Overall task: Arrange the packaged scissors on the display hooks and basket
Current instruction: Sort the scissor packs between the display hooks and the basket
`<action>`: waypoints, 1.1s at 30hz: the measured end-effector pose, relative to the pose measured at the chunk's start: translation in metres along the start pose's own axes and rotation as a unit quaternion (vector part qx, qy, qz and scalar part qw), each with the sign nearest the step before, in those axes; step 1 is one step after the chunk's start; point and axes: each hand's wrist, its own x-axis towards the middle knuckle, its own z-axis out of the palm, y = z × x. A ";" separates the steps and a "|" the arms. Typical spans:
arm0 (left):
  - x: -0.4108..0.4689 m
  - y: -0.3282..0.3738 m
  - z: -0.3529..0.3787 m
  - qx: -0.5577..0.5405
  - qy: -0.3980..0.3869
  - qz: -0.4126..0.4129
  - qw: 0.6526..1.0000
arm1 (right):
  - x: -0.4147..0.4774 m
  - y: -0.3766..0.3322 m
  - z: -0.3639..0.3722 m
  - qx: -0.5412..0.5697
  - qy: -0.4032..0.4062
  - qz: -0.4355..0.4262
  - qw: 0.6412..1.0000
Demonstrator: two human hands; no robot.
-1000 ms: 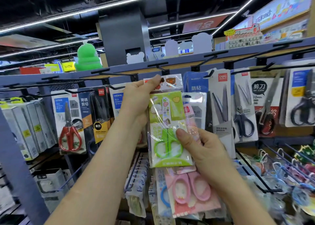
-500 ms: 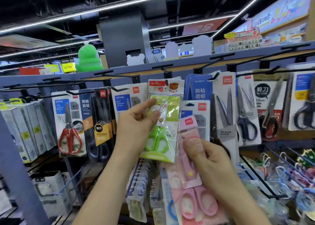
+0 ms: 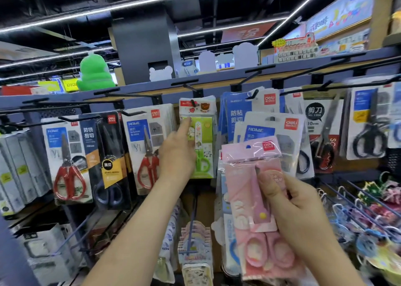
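Note:
A green packaged pair of scissors (image 3: pixel 205 147) hangs on a black display hook (image 3: pixel 192 90) at the centre of the rack. My left hand (image 3: pixel 176 149) lies against its left side, the index finger stretched up on the pack. My right hand (image 3: pixel 288 201) grips a bundle of pink packaged scissors (image 3: pixel 249 190), thumb on the front, held below and to the right of the green pack. A blue pack shows behind the pink ones.
Red-handled scissors (image 3: pixel 67 177) and dark-handled scissors (image 3: pixel 108 190) hang on hooks at the left, black-handled scissors (image 3: pixel 368 142) at the right. Lower hooks (image 3: pixel 191 238) carry small packs. A wire rack of colourful items (image 3: pixel 368 216) juts out at the lower right.
The green pack went from my hands up onto the hook and now hangs there. My left hand moved down its side. My right hand raised the pink packs.

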 end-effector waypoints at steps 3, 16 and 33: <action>-0.018 0.003 -0.020 0.005 0.054 0.058 0.997 | 0.001 0.001 0.008 0.051 -0.001 0.008 0.999; -0.068 0.036 -0.060 -0.544 -0.146 -0.102 0.820 | -0.001 -0.001 0.031 0.091 -0.071 0.004 0.993; -0.038 0.050 -0.062 -0.609 0.042 -0.076 0.788 | 0.014 -0.020 0.050 0.196 -0.067 0.027 0.978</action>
